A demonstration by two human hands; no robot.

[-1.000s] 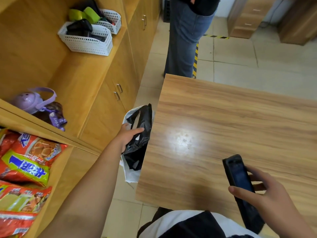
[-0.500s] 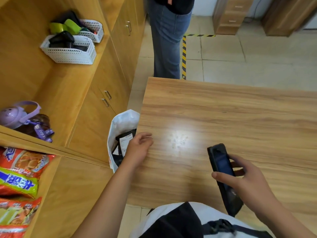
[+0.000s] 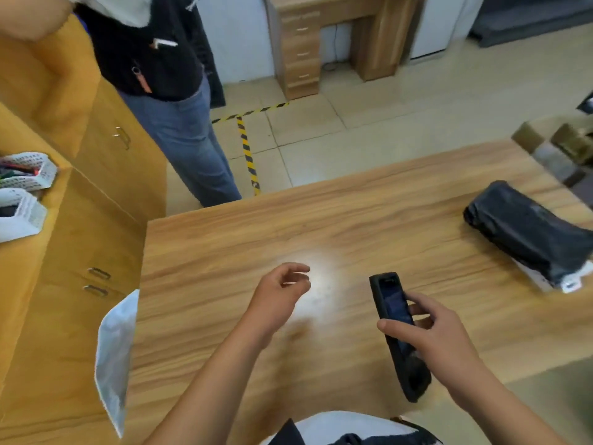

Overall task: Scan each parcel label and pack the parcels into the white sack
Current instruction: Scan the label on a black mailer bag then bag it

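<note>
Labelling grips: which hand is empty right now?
The left hand, loosely curled over the table, holds nothing; the right hand grips the black scanner.

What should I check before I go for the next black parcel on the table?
1. Left hand free: ok; it hovers over the light wooden table, holding nothing.
2. Scanner ready: ok; the right hand grips the black handheld scanner.
3. Next parcel in sight: ok; a black plastic-wrapped parcel lies on the table's right side.
4. Parcel label facing up: cannot tell; the view is blurred and no label shows on top.
5. White woven sack open for packing: cannot tell; only its side shows at the table's left edge.
</note>
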